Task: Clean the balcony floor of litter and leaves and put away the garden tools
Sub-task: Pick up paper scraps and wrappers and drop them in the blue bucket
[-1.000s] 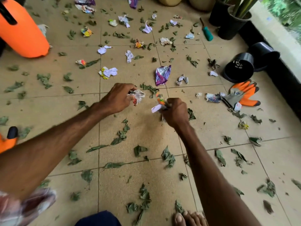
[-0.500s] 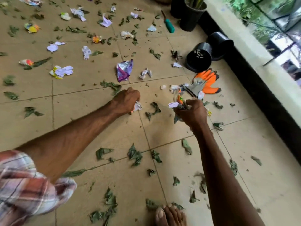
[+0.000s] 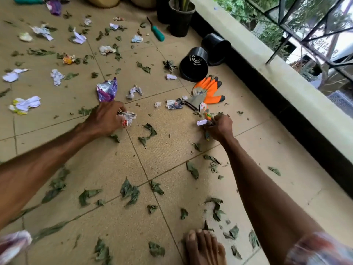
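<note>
Litter scraps (image 3: 205,119) sit clamped in the curled fingers (image 3: 216,119) of the right hand (image 3: 221,128), just beside the orange glove (image 3: 209,90); the left hand (image 3: 103,119), farther from the glove, grips a crumpled wrapper (image 3: 129,117). Tight grips should stop pieces dropping among the leaves (image 3: 150,131) on the floor (image 3: 172,152).

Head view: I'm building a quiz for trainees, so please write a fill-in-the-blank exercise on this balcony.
1. The left hand grips crumpled paper near a shiny ____ wrapper.
2. The glove is grey and ____.
3. ____ empty black pots lie on their sides near the glove.
Missing words: purple; orange; two.
</note>
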